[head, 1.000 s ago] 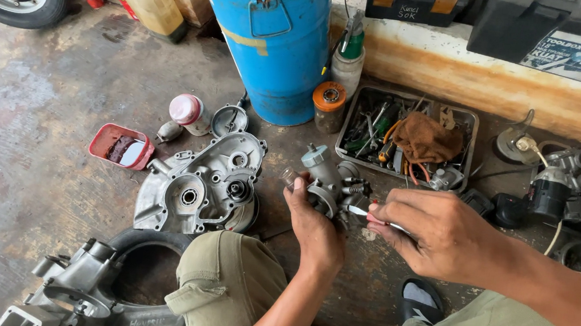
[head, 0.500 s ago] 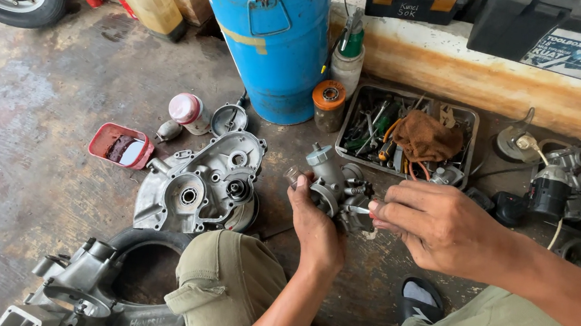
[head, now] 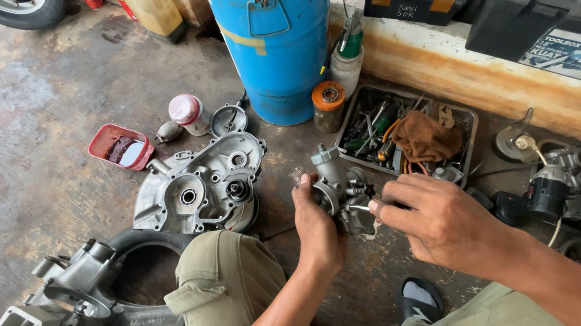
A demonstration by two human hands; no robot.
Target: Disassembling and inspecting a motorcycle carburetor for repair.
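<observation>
Clearly my left hand [head: 316,223] gripped the carburetor [head: 341,190] mid-frame while my right hand [head: 443,218] pinched a thin tool [head: 361,208]. Had it slipped, I judged, small parts could have dropped onto the floor [head: 33,143].

Taking the blue drum [head: 271,39] as landmark: the bare concrete floor [head: 46,87] to its left is open for a hand to pass. In front of it, the grey engine cover [head: 205,186] and the carburetor [head: 341,190] (gripped by both hands) crowd the way. Just beside it to the right, an orange-capped jar [head: 327,104] and a full tool tray [head: 408,136] block passage. Behind it runs a raised ledge [head: 472,78].
</observation>
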